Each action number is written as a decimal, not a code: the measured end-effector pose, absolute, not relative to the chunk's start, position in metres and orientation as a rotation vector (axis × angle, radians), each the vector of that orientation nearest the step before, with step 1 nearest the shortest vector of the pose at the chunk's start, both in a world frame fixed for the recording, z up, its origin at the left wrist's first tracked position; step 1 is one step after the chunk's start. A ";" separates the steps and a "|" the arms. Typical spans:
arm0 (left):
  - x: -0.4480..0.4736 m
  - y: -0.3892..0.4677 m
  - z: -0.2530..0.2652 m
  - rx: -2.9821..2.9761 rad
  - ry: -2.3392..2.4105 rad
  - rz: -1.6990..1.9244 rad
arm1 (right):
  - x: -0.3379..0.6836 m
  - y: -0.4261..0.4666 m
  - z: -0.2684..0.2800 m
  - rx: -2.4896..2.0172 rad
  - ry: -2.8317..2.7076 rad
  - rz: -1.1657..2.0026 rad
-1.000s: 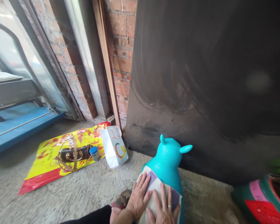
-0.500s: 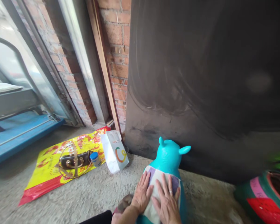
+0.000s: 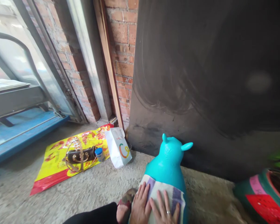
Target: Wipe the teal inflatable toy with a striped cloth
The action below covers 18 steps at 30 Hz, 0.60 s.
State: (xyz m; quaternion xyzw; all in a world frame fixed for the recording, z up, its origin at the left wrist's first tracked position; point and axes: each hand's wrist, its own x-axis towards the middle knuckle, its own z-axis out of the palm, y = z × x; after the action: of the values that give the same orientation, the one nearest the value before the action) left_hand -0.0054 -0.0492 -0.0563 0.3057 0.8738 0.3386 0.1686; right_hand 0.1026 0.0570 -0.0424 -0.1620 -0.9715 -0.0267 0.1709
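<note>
Pressing flat with fingers spread, the left hand point(image 3: 140, 203) and right hand point(image 3: 164, 210) lie side by side on a striped cloth point(image 3: 162, 194) draped over the back of a turquoise animal toy point(image 3: 166, 163); neither hand grips anything. The toy stands on the concrete floor point(image 3: 88, 189) directly ahead, its long axis running away from the hands toward the dark panel point(image 3: 212, 77), with both hands equally near

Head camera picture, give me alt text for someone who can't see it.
Both hands, left hand and right hand, press a striped cloth flat on a turquoise animal toy standing on a concrete floor. A yellow mat lies beyond.
</note>
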 end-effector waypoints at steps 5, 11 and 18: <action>-0.033 -0.030 -0.035 0.764 2.404 1.091 | 0.078 0.098 -0.015 -0.174 -2.942 0.063; -0.053 -0.011 -0.032 0.759 2.393 1.082 | 0.044 0.119 0.026 -0.221 -3.040 0.151; -0.027 -0.029 -0.044 0.706 2.469 1.003 | 0.065 0.108 0.025 -0.204 -2.986 0.200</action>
State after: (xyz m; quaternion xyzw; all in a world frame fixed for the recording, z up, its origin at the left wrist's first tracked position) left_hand -0.0272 -0.0292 -0.0440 0.2514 0.8790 0.3572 0.1910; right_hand 0.0651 0.1080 0.0253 -0.0680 -0.9929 0.0665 0.0710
